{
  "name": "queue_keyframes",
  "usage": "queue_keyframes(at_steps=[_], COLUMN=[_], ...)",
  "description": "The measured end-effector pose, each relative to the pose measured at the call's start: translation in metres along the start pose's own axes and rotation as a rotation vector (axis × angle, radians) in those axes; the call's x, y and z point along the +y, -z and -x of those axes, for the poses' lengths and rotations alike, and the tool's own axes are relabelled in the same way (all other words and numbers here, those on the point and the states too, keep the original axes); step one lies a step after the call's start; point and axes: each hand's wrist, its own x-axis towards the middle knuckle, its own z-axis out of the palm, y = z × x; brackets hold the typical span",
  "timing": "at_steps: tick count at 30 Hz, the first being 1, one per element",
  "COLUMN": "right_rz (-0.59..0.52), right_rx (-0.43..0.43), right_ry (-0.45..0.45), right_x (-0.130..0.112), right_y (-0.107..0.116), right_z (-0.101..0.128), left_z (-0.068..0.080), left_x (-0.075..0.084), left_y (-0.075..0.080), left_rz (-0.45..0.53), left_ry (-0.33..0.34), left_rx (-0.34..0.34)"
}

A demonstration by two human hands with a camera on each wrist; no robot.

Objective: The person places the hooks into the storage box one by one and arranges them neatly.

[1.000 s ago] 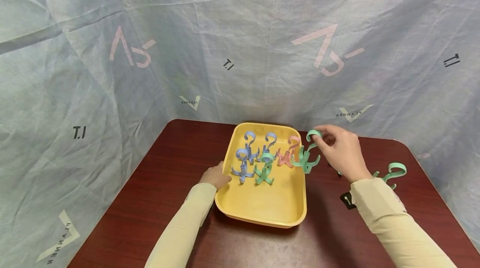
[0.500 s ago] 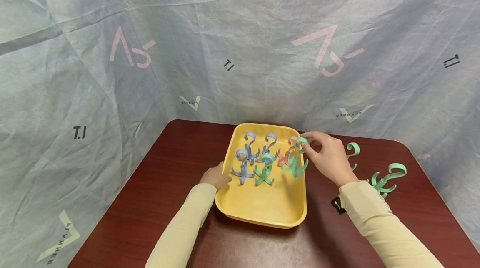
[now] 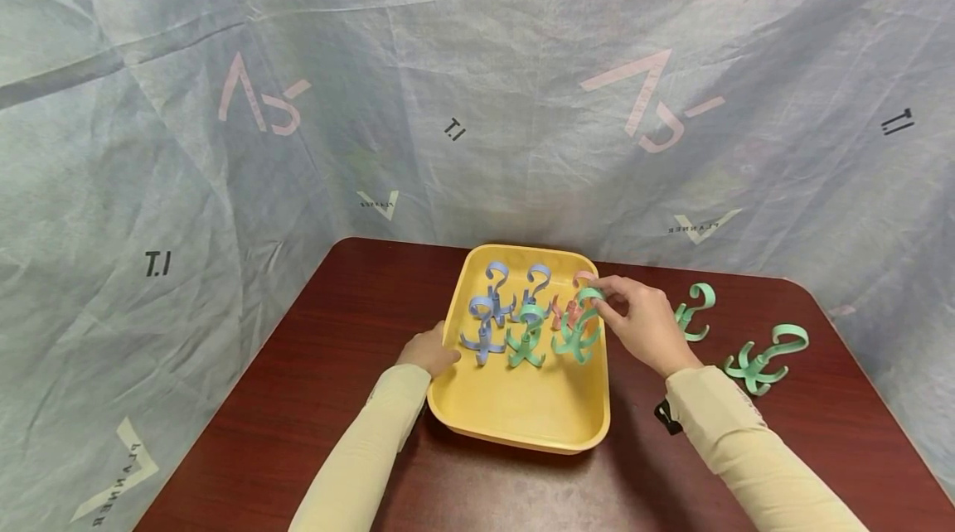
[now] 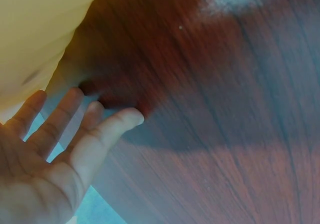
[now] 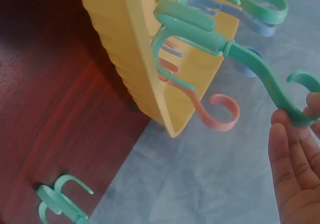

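Green hook is settling upright in the yellow tray, beside the pink one; right hand pinching its top curl should be lowering straight. Left hand, fingers relaxed, is bracing the rim.

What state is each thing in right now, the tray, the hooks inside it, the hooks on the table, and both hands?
Yellow tray: flat on the table, holding hooks.
Held green hook: over the tray's right side, pinched at its top.
Right hand: pinching that hook.
Left hand: fingers straight, against the tray's left rim.
Blue, green and pink hooks: standing upright in the tray.
Two green hooks: lying on the table, right of the tray.
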Motion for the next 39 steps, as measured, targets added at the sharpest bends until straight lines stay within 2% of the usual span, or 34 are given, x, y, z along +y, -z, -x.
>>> queue_keyframes(at_steps=[9,17,31,39], right_rz=[0.018,0.017,0.021,0.011], right_rx=[0.003,-0.012,-0.055,-0.055], right_ry=[-0.015,-0.056,-0.099,-0.072], right_x=[0.008,0.008,0.015,0.017], right_y=[-0.010,-0.023,-0.032,-0.035], right_z=[0.002,0.002,0.006,0.006], left_z=[-0.003,0.002,-0.001,-0.003], left_x=[-0.002,0.000,0.000,-0.001], left_y=[-0.003,-0.001,-0.003,-0.004], left_rz=[0.006,0.028,0.017,-0.004], left_ry=[-0.004,-0.004,0.008,0.017], left_rx=[0.004,0.007,0.001,-0.003])
